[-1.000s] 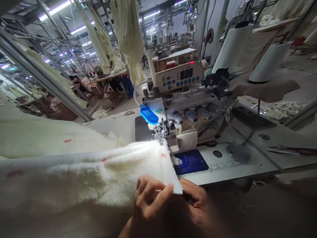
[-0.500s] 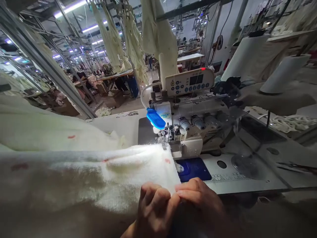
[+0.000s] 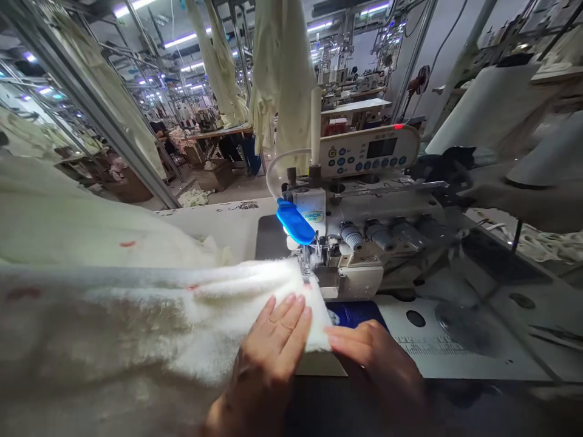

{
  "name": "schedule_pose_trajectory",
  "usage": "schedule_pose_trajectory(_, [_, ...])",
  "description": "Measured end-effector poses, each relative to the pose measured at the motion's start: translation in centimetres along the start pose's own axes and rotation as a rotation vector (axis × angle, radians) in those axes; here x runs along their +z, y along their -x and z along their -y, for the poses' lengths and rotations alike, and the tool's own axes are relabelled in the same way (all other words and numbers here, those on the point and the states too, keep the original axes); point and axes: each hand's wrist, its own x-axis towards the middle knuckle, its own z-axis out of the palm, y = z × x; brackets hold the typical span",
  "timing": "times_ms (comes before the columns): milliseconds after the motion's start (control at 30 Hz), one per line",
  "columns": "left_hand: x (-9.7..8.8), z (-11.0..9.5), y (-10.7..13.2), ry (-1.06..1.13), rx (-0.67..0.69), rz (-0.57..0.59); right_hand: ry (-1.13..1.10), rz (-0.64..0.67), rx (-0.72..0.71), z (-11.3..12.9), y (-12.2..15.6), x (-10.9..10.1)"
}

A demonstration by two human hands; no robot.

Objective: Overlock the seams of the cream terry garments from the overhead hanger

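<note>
Left hand (image 3: 268, 346) lies open, fingers spread flat on a cream terry cloth panel (image 3: 218, 309) marked with small red spots, while the right hand (image 3: 373, 358) reaches in open beside it, its fingertips (image 3: 332, 337) at the panel's folded edge, not gripping. From the head-worn camera, the cloth runs from the left of the frame to the presser foot (image 3: 304, 267) of a white overlock sewing machine (image 3: 359, 280), its edge lying under the foot, below a blue plastic clip (image 3: 295, 221). A control panel (image 3: 368, 152) with blue buttons tops the machine, and a blue plate (image 3: 355, 314) is set in the table (image 3: 496, 358) just beyond the right hand. White thread cones (image 3: 487, 103) stand at right. Pale garments (image 3: 282, 85) hang overhead, with rows of workstations stretching behind.
</note>
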Motion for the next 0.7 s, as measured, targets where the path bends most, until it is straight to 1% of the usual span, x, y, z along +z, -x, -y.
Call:
schedule_pose_trajectory(100, [-0.5,0.9,-0.9,-0.025,0.001,0.091,-0.055,-0.003,-0.091,-0.6,-1.0,0.4])
schedule_pose_trajectory(200, [-0.8,1.9,-1.8,-0.023,-0.022,0.214,-0.122,-0.048,-0.213,-1.6,-2.0,1.2])
schedule_pose_trajectory(300, [-0.6,2.8,-2.6,0.007,-0.067,0.306,-0.112,-0.064,-0.256,-2.8,-2.8,2.1])
schedule_pose_trajectory(433, [-0.2,4.1,-3.7,0.068,-0.124,0.397,-0.062,-0.060,-0.230,-3.7,-3.7,3.1])
schedule_pose_trajectory(533, [-0.1,5.1,-5.0,0.097,-0.121,0.446,-0.025,-0.100,-0.137,-3.7,-4.1,3.5])
schedule_pose_trajectory(633, [0.3,6.3,-6.7,0.145,-0.107,0.489,0.015,-0.167,-0.061,-3.3,-3.9,3.3])
schedule_pose_trajectory(700, [0.9,7.2,-7.9,0.167,-0.109,0.497,0.063,-0.221,-0.027,-3.2,-3.4,2.8])
